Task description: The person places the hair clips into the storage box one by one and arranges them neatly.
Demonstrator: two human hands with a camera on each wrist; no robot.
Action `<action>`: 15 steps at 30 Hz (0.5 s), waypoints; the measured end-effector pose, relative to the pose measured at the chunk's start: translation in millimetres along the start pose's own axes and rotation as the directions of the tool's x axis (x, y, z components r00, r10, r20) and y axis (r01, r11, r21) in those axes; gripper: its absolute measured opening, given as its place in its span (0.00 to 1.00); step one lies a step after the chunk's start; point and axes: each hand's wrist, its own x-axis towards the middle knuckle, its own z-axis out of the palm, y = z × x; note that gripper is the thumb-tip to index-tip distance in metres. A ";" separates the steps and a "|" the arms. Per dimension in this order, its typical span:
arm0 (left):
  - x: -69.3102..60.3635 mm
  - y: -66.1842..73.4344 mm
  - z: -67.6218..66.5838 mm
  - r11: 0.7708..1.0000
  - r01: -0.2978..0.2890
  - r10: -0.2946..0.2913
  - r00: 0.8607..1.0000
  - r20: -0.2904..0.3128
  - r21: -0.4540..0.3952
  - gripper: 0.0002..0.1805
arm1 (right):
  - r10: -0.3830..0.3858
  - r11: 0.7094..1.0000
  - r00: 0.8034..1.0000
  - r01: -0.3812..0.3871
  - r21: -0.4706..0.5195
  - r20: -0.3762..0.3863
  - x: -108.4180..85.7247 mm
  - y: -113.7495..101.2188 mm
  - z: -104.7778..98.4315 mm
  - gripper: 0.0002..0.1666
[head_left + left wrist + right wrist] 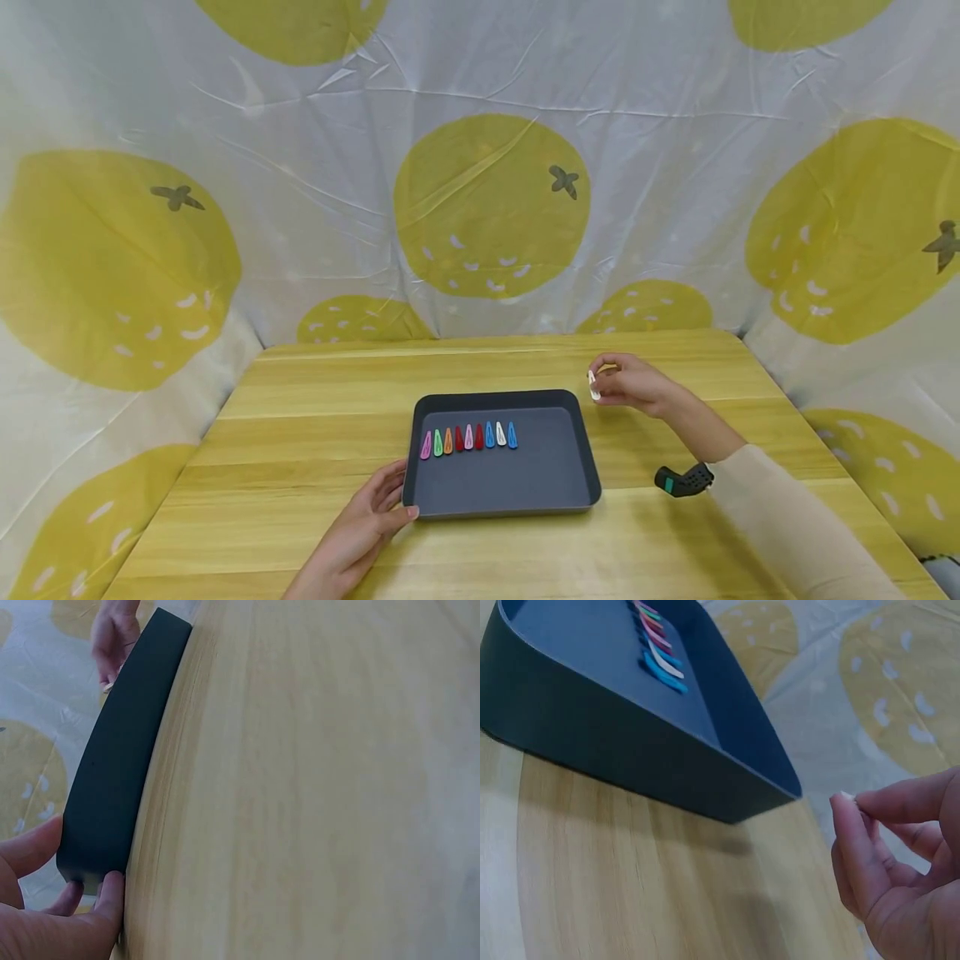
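Note:
A dark grey tray (498,492) sits on the wooden table with a row of several hair clips (468,437) in pink, green, orange, red, blue and white. At the tray's left front corner, my left hand (365,521) grips the wall between thumb and fingers; the left wrist view shows the tray's outer side (120,750) in that grasp. Beyond the tray's right side, my right hand (633,385) is raised and pinches a white hair clip (593,385). Only the tip of this clip (847,796) shows between thumb and finger in the right wrist view.
The yellow wooden table (315,417) extends around the tray. A black device with a green patch (684,481) is at the right forearm by the sleeve. Fabric with a yellow fruit print (660,208) hangs behind and at both sides.

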 end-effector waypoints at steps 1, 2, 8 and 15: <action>-0.1 -0.1 -0.2 1.000 -0.001 0.001 1.000 0.002 0.000 0.45 | -0.002 1.000 1.000 0.002 -0.012 0.005 0.5 -1.9 3.2 0.07; -0.1 -0.2 -0.4 1.000 -0.003 0.003 1.000 0.002 0.002 0.45 | -0.004 1.000 1.000 0.004 -0.020 0.011 0.8 -3.9 6.6 0.07; 0.2 -0.6 -1.0 1.000 -0.006 0.006 1.000 -0.009 0.007 0.45 | 0.001 0.999 0.999 0.001 -0.053 0.037 7.1 -11.2 26.8 0.05; 1.0 -1.3 -0.1 1.000 -0.009 0.009 1.000 -0.018 0.019 0.44 | -0.021 0.988 0.999 0.028 -0.154 0.045 15.1 -9.7 47.8 0.06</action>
